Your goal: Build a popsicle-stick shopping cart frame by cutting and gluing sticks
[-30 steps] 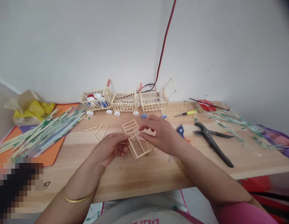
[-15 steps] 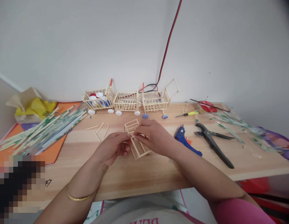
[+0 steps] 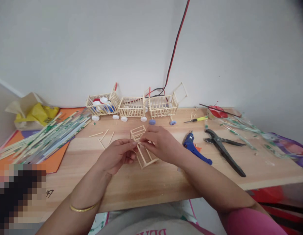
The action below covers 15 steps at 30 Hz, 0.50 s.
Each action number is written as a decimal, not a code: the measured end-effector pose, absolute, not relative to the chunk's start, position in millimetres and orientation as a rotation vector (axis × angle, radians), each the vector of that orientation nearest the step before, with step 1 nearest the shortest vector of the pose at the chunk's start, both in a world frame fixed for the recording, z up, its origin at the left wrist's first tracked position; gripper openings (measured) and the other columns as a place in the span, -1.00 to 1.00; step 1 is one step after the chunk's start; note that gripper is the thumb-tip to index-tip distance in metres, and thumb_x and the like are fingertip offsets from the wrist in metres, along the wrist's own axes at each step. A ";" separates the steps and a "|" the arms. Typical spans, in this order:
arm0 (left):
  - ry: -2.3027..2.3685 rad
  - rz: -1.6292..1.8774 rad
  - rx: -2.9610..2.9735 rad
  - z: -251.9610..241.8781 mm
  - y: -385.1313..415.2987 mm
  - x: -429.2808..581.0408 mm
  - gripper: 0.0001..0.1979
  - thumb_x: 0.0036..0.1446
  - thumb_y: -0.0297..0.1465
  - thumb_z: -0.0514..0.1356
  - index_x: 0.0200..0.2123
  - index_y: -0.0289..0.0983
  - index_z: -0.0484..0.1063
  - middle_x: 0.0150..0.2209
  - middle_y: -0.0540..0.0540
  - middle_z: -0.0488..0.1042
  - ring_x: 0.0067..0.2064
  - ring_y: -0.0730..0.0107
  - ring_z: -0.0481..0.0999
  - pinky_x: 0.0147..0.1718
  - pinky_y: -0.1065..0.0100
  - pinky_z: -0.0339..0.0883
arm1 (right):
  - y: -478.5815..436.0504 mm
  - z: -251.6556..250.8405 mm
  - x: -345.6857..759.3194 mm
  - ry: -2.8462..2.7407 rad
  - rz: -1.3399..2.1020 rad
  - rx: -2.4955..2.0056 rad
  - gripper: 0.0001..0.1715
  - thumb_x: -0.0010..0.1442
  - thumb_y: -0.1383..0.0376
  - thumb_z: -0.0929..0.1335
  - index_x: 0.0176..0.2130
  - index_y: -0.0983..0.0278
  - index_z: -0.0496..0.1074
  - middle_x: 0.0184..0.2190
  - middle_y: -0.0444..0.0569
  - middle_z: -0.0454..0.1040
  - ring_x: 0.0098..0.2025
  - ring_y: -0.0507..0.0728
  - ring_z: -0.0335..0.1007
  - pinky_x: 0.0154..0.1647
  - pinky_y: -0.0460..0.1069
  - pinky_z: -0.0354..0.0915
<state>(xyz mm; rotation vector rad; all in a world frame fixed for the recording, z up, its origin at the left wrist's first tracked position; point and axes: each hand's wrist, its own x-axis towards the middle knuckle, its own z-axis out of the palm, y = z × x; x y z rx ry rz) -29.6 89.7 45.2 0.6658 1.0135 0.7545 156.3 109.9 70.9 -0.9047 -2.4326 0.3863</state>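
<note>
Both hands meet over a small frame of thin wooden sticks (image 3: 142, 154) that sits on the wooden table (image 3: 132, 189) right in front of me. With my left hand (image 3: 118, 154) I pinch its left side between thumb and forefinger, the other fingers curled under. My right hand (image 3: 162, 143) comes in from the other side, thumb and fingers drawn close together at the frame's middle, nearly touching my left fingertips; I cannot tell whether a piece is held between them, as the fingers hide it. The frame's slatted far end and its open near end show past my hands.

Just beyond my left hand lie a few loose sticks (image 3: 102, 143). Along the wall stand three little stick carts: the left cart (image 3: 102, 111) on white wheels with red, white and blue pieces in it, the middle cart (image 3: 132, 111) also on white wheels, and the right cart (image 3: 163, 112) on blue ones. Near my right forearm lies a blue glue gun (image 3: 192, 146), and beyond it black pliers (image 3: 222, 150), jaws apart. Farther left, a heap of long sticks in wrappers (image 3: 53, 135) rests over an orange sheet (image 3: 60, 158).
</note>
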 end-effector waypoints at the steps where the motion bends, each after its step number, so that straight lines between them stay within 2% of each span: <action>1: 1.011 0.754 0.666 45.1 89.8 -29.9 -0.76 -0.20 -0.35 0.38 -0.48 -0.37 0.45 -0.53 -0.01 0.43 -0.61 0.60 0.33 -0.69 0.55 0.13 | 109.9 71.0 156.3 -2.429 0.384 -0.900 -0.86 0.17 0.42 0.31 -0.42 0.33 0.42 -0.43 -0.03 0.38 -0.35 0.05 0.27 -0.31 -0.07 0.15; 8: 1.021 0.726 0.704 42.5 91.2 -31.5 -0.74 -0.17 -0.31 0.38 -0.50 -0.39 0.46 -0.53 0.00 0.41 -0.62 0.64 0.31 -0.69 0.56 0.11 | 110.4 68.2 157.1 -2.429 0.388 -0.912 -0.84 0.19 0.40 0.30 -0.42 0.32 0.42 -0.44 -0.05 0.38 -0.35 0.05 0.27 -0.31 -0.06 0.16; 12: 1.005 0.721 0.710 40.7 92.3 -34.2 -0.75 -0.17 -0.31 0.38 -0.49 -0.37 0.47 -0.54 0.01 0.40 -0.61 0.63 0.32 -0.68 0.56 0.12 | 109.7 68.7 159.1 -2.410 0.404 -0.953 -0.93 0.14 0.38 0.35 -0.31 0.33 0.44 -0.39 -0.02 0.39 -0.32 0.07 0.29 -0.28 -0.04 0.18; 15: 1.005 0.711 0.711 41.8 93.4 -35.6 -0.76 -0.17 -0.32 0.38 -0.49 -0.36 0.47 -0.56 0.01 0.39 -0.61 0.63 0.31 -0.67 0.56 0.11 | 108.8 73.9 163.9 -2.347 0.439 -0.983 -0.83 0.10 0.40 0.36 -0.22 0.33 0.42 -0.35 -0.02 0.39 -0.31 0.06 0.29 -0.27 -0.05 0.19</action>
